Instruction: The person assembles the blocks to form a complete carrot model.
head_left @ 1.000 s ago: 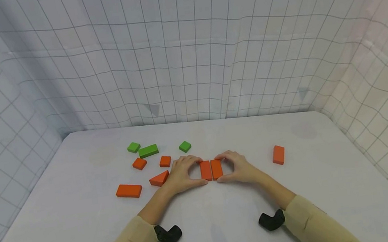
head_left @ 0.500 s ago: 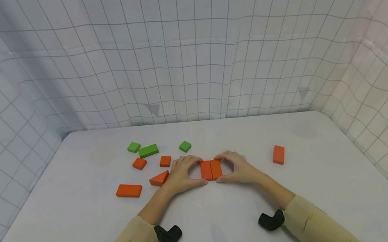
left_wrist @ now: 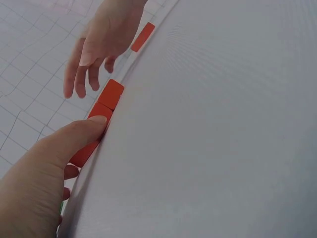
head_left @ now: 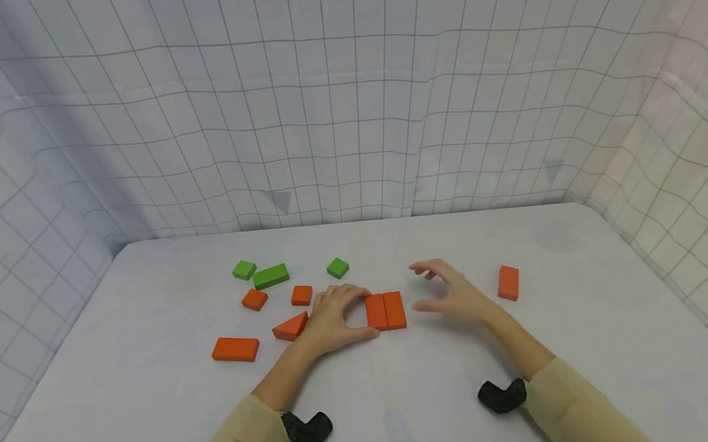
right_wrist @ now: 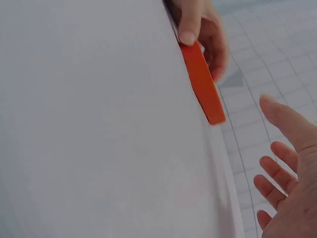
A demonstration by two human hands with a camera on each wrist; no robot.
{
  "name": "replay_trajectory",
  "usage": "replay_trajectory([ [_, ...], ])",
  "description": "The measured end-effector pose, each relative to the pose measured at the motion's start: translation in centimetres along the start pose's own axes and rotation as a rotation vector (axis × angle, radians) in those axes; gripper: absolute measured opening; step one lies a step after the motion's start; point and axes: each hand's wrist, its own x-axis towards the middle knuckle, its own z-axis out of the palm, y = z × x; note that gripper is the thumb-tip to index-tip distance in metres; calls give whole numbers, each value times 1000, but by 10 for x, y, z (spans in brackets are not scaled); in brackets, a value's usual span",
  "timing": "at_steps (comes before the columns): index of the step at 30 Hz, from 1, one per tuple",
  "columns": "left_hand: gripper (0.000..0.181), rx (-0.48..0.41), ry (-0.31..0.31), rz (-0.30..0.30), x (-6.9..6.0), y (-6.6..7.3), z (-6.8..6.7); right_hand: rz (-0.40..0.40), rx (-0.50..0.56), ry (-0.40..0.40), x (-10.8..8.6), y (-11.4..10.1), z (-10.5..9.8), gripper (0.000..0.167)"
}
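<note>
Two orange rectangular blocks lie side by side on the white table, their long edges touching. My left hand (head_left: 332,321) pinches the left block (head_left: 376,312) between thumb and fingers at its two short ends. The thumb on that block also shows in the left wrist view. To the right of the pair my right hand (head_left: 453,296) is held apart from the right block (head_left: 395,309), fingers loosely spread and holding nothing. In the right wrist view a gap separates the right hand (right_wrist: 287,173) from the orange block (right_wrist: 202,82).
A separate orange block (head_left: 508,283) lies farther right. Left of my left hand are an orange triangle (head_left: 291,326), a rectangular orange block (head_left: 236,348) and small orange squares (head_left: 302,295). Green blocks (head_left: 270,276) lie behind them. A gridded white curtain (head_left: 337,102) surrounds the table.
The two blocks came together, closing the narrow gap between them. My right hand then let go of the right block and moved off to the right. My left hand stayed in place.
</note>
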Motion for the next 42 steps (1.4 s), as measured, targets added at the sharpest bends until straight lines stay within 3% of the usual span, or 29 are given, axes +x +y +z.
replay_trajectory([
  [5, 60, -3, 2, 4, -1, 0, 0, 97, 63, 122, -18, -9, -36, 63],
  [11, 60, -2, -1, 2, -1, -1, 0, 161, 13, 242, -39, 41, -64, 64],
  [16, 60, -1, 4, 5, 0, -2, 1, 195, -29, 276, -58, 60, -79, 65],
  [28, 59, 0, 0, 3, 0, -2, 1, 275, -95, 237, -80, 80, -85, 65],
  [42, 59, -1, -7, -2, 0, -1, 0, 240, -143, 215, -81, 82, -86, 62],
])
